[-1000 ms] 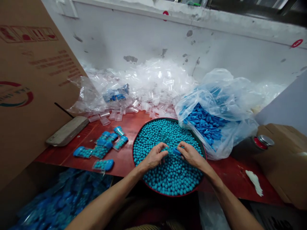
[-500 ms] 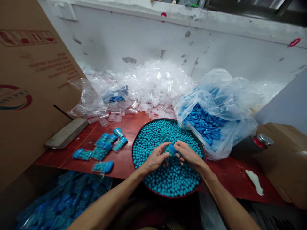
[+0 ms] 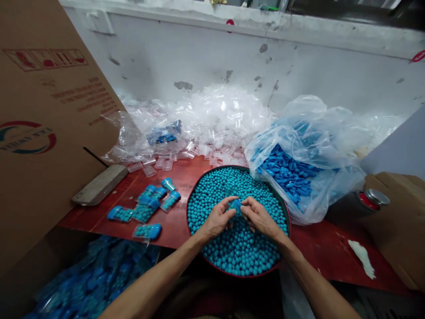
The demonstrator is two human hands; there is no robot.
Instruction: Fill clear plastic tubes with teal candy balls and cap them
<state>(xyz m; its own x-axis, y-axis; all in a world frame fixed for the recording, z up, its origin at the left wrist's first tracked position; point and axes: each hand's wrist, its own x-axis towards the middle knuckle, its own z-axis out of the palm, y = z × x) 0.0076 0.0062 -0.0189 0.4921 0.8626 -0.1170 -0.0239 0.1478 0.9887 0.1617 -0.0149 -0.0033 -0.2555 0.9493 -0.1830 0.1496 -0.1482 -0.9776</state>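
Both hands meet over the round tray (image 3: pixel 284 212) of turquoise beads (image 3: pixel 239 248). The left hand (image 3: pixel 217 219) and right hand (image 3: pixel 259 217) pinch one small blue-capped vial (image 3: pixel 235 206) between their fingertips, closed on it from either side, just above the beads. Left of the grip, filled vials (image 3: pixel 146 208) lie on the red table (image 3: pixel 179 177). Beyond and to the right sits a clear bag of blue caps (image 3: pixel 285 170); straight beyond, a heap of empty clear tubes (image 3: pixel 212 119).
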